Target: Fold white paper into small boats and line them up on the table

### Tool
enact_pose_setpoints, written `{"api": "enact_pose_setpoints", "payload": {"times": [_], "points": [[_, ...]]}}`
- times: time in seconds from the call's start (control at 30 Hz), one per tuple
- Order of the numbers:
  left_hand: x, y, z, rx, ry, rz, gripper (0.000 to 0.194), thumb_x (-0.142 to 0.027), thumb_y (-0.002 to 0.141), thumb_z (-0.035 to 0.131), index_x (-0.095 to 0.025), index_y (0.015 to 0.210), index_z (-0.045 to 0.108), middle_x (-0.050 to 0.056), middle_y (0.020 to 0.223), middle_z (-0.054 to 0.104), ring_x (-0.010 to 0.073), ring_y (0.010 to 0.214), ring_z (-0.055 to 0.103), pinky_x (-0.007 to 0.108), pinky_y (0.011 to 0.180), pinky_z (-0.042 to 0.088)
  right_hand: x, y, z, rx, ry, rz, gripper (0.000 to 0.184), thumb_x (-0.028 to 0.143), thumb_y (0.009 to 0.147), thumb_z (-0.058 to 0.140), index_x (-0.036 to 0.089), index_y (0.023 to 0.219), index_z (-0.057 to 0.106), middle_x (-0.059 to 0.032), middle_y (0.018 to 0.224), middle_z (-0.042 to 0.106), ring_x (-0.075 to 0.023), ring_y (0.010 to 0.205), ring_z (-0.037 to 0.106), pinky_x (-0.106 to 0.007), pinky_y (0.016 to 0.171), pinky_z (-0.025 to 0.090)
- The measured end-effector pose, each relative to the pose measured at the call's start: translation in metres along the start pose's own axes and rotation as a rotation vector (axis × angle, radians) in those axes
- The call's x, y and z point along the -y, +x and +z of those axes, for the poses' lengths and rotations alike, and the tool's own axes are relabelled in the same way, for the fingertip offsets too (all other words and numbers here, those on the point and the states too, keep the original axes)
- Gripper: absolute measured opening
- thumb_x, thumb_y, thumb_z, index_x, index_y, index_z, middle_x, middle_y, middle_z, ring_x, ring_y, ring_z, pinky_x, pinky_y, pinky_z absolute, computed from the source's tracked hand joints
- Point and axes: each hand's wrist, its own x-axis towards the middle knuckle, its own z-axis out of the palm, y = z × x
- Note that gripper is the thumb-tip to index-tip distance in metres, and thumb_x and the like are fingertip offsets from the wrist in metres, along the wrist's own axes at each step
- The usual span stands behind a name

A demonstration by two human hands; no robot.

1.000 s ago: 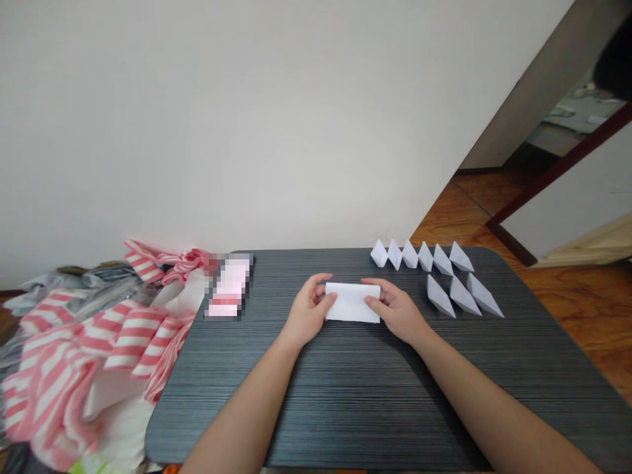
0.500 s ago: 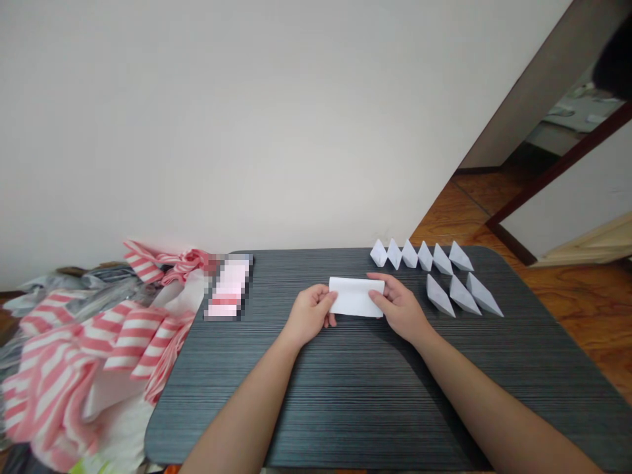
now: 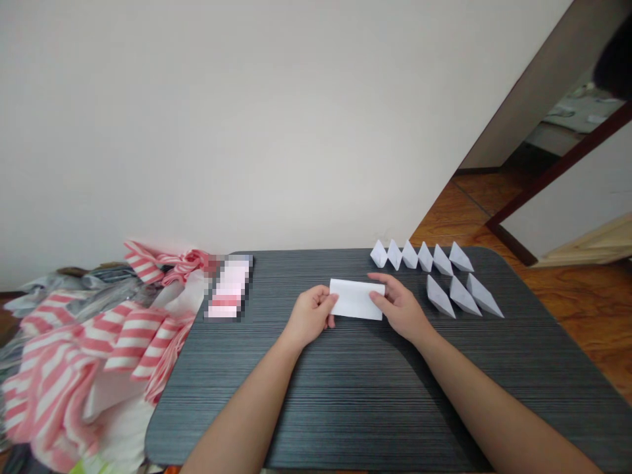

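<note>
Between my two hands a folded sheet of white paper is held just over the dark table, its folded edge facing away from me. My left hand pinches the left end, thumb on top and fingers curled underneath. At the right end my right hand grips the paper with its thumb on the face, while the index finger stretches past the far edge. Several folded white paper boats stand in two rows to the right of my right hand.
A blurred-out phone-like object lies at the table's far left. Beyond the left edge is a heap of red-and-white striped cloth and plastic bags. A pale wall rises behind the table, and wooden floor shows at the right.
The paper has shifted slightly right and away from me, then tilted a little. My left fingers have gone from stretched behind the paper to curled beneath it. The paper boats have stayed put.
</note>
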Motion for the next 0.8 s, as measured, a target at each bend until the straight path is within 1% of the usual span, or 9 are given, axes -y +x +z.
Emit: {"api": "enact_pose_setpoints", "payload": {"times": [0.07,0.1,0.13,0.17,0.3,0.43,0.5,0.6,0.8], "points": [[0.0,-0.001,0.001,0.013,0.038,-0.008,0.029,-0.044,0.082,0.049,-0.016,0.08,0.055,-0.003,0.045,0.053,0.0074,0.036,0.04,0.018,0.039,0.028,0.005,0.0,-0.004,-0.017,-0.059,-0.056,0.037,0.037,0.085,0.053,0.021,0.118,0.052,-0.0071,0.098,0.067,-0.0206,0.085,0.063,-0.031,0.071,0.049],[-0.001,-0.002,0.001,0.022,0.059,-0.008,0.028,-0.043,0.082,0.05,-0.016,0.08,0.056,-0.004,0.044,0.052,0.0077,0.036,0.041,0.018,0.04,0.029,0.007,0.0,-0.007,0.001,-0.091,-0.073,0.034,0.037,0.087,0.051,0.021,0.116,0.055,-0.0078,0.102,0.067,-0.0216,0.091,0.062,-0.033,0.077,0.048],[-0.002,-0.004,0.002,0.035,0.085,-0.002,0.028,-0.043,0.082,0.05,-0.016,0.078,0.056,-0.004,0.044,0.051,0.008,0.037,0.041,0.018,0.041,0.029,0.01,0.001,-0.009,0.015,-0.122,-0.079,0.031,0.038,0.087,0.049,0.02,0.112,0.058,-0.0078,0.102,0.067,-0.022,0.092,0.062,-0.034,0.078,0.047],[-0.003,-0.005,0.003,0.051,0.114,0.009,0.027,-0.042,0.082,0.05,-0.016,0.077,0.056,-0.004,0.044,0.05,0.0084,0.038,0.042,0.018,0.042,0.029,0.013,0.001,-0.01,0.058,-0.163,-0.066,0.031,0.038,0.087,0.049,0.02,0.11,0.06,-0.0077,0.1,0.068,-0.0224,0.091,0.063,-0.034,0.077,0.048],[-0.01,-0.009,0.005,0.143,0.247,0.079,0.025,-0.038,0.082,0.05,-0.016,0.069,0.056,-0.004,0.046,0.048,0.0087,0.043,0.042,0.019,0.044,0.027,0.02,0.001,-0.011,0.253,-0.295,-0.007,0.03,0.037,0.084,0.053,0.019,0.105,0.066,-0.0064,0.089,0.071,-0.0209,0.075,0.063,-0.029,0.061,0.048],[-0.014,-0.011,0.006,0.179,0.348,0.154,0.024,-0.033,0.081,0.052,-0.016,0.064,0.055,-0.004,0.05,0.048,0.008,0.047,0.039,0.019,0.046,0.024,0.024,-0.001,-0.007,0.366,-0.314,-0.009,0.026,0.034,0.083,0.055,0.018,0.097,0.069,-0.0036,0.079,0.07,-0.0172,0.066,0.061,-0.024,0.054,0.043],[-0.015,-0.01,0.006,0.189,0.377,0.169,0.023,-0.032,0.081,0.051,-0.016,0.066,0.056,-0.003,0.051,0.048,0.0079,0.047,0.038,0.019,0.046,0.023,0.025,-0.001,-0.005,0.384,-0.346,0.0,0.024,0.034,0.084,0.054,0.017,0.091,0.069,-0.0021,0.071,0.068,-0.015,0.06,0.058,-0.022,0.05,0.04],[-0.015,-0.01,0.005,0.218,0.421,0.167,0.023,-0.032,0.082,0.049,-0.015,0.069,0.058,-0.003,0.052,0.049,0.0077,0.048,0.039,0.019,0.046,0.023,0.024,0.0,-0.005,0.373,-0.422,-0.002,0.025,0.035,0.085,0.052,0.016,0.083,0.069,-0.0006,0.064,0.063,-0.0126,0.055,0.053,-0.021,0.047,0.035],[-0.015,-0.008,0.004,0.246,0.501,0.17,0.024,-0.032,0.084,0.048,-0.014,0.069,0.056,-0.004,0.051,0.048,0.0069,0.048,0.039,0.019,0.048,0.024,0.019,0.002,-0.005,0.372,-0.421,0.006,0.028,0.037,0.086,0.05,0.014,0.08,0.067,0.0003,0.061,0.057,-0.011,0.054,0.048,-0.02,0.047,0.033]]}}
